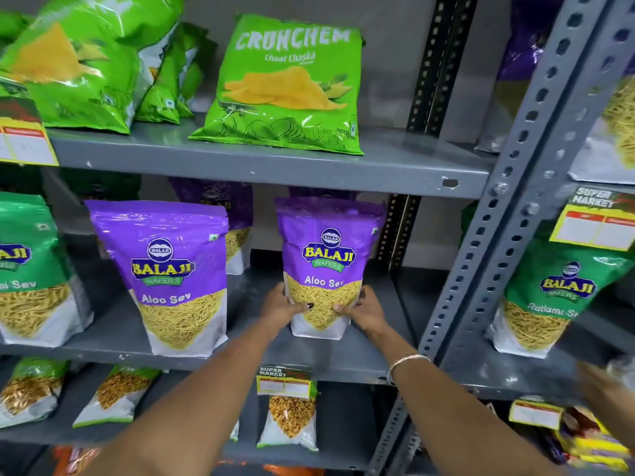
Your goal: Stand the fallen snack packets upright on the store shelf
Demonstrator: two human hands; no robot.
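Shop aisle: grey metal shelves (pixel 261 166), snack packets (pixel 287 87), "Super Market" price tags (pixel 284 381).

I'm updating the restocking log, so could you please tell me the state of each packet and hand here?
Right Aloo Sev packet: upright, held at its base.
Left Aloo Sev packet: upright, free.
Crunchem packet: leaning back.
Left hand: gripping the packet.
Right hand: gripping the packet.

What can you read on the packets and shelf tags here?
"CRUNCHEM Chaat Chaska": green packet, top shelf.
"BALAJI WAFERS Aloo Sev": purple packet held by left hand and right hand; also its neighbour.
"SUPER MARKET": shelf tag; its boxes look blank or too blurred to read.
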